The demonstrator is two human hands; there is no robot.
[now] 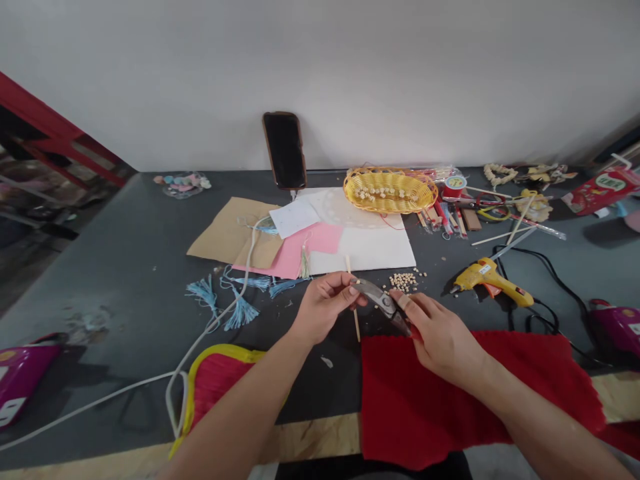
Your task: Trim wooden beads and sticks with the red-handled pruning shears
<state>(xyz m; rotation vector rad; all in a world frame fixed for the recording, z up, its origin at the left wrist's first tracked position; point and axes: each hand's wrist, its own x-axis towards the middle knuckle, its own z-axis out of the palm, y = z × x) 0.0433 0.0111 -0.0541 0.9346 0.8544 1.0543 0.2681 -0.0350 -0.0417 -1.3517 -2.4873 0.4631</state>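
Metal snips [383,303], stiff and fairly heavy-looking, best held by the red-tipped handles, sit closed in the curled right hand [440,340], their steel head at the thin wooden stick [356,325], light and probably brittle, pinched upright in the left hand's fingers [327,300]. Both hands hover over the dark tabletop [125,267]; beside them lie loose wooden beads [403,281], red cloth [480,400] and a yellow glue gun [487,280]
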